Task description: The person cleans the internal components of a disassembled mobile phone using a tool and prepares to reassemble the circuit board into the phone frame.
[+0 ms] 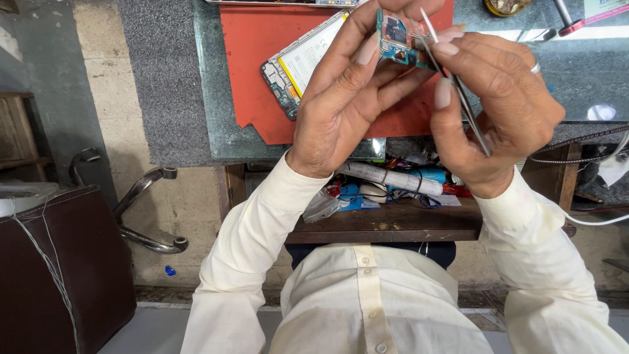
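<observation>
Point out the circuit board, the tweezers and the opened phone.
circuit board (398, 37), head view, its blue face.
tweezers (470, 117), head view, mid-shaft.
opened phone (306, 58), head view, its pale battery.

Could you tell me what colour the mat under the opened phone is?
Red-orange mat, clearest in the head view.

Opened phone body (298, 69) with exposed battery lay on red mat (252, 78), mat on glass-topped bench (209, 98). Open wooden drawer (393, 223) beneath held clutter: white tube (393, 178), blue items, cables. Brown chair (52, 262) with metal armrest (141, 216) stood left.
</observation>
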